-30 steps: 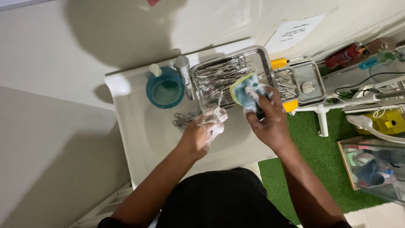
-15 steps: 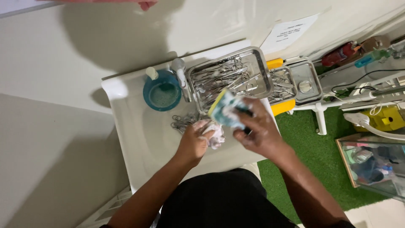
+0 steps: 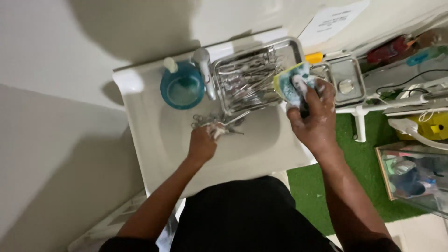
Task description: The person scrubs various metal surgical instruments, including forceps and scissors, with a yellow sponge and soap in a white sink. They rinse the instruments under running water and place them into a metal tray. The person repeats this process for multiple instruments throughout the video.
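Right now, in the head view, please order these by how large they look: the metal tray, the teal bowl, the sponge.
1. metal tray, clearly largest.
2. teal bowl.
3. sponge, partly hidden by the right hand, so its place below the bowl is uncertain.

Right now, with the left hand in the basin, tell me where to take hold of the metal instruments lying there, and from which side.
Grip the metal instruments by the ring handles, which fan out to the left of the left hand in the sink. Come from above and the left: the rings probably give the fingers a hold, while the thin tips point right, toward the tray.
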